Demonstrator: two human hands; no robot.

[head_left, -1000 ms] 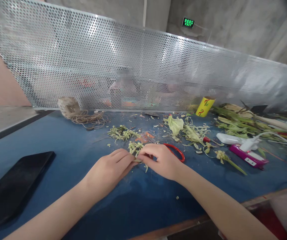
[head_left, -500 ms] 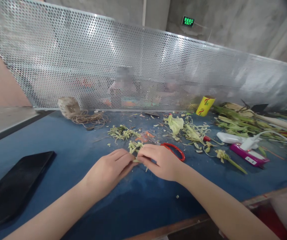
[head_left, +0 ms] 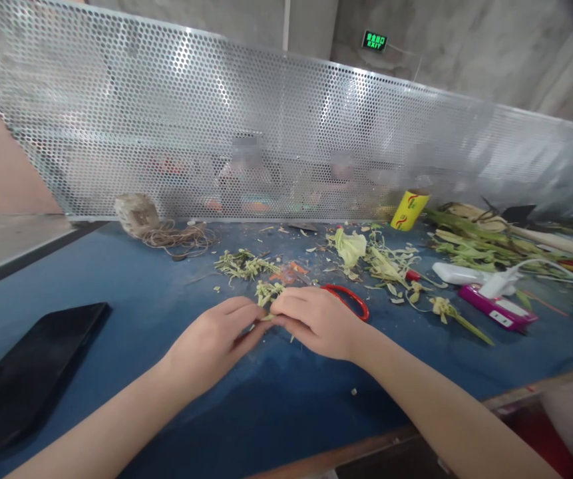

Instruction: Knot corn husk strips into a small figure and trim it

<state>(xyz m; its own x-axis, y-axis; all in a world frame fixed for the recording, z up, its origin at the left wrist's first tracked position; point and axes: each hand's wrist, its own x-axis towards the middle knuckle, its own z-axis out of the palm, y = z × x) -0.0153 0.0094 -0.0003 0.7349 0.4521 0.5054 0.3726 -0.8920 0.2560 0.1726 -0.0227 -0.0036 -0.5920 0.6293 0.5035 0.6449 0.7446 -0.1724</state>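
Note:
My left hand (head_left: 216, 342) and my right hand (head_left: 316, 320) meet fingertip to fingertip over the blue table (head_left: 116, 279). Both pinch a small pale green plant scrap (head_left: 267, 317) between them. Just beyond the fingers lies a little heap of green trimmings (head_left: 269, 291). Red-handled scissors (head_left: 349, 299) lie right behind my right hand, partly hidden by it.
A black tablet (head_left: 31, 369) lies at the left. A twine spool (head_left: 139, 213) with loose string sits at the back, by the perforated metal screen (head_left: 266, 133). Leaves, stalks (head_left: 476, 246), a yellow roll (head_left: 408, 211), a pink device (head_left: 498, 310) and white cable (head_left: 556, 273) crowd the right.
The hands have stayed in place, fingers working slightly closer together on the scrap. The view has shifted a little.

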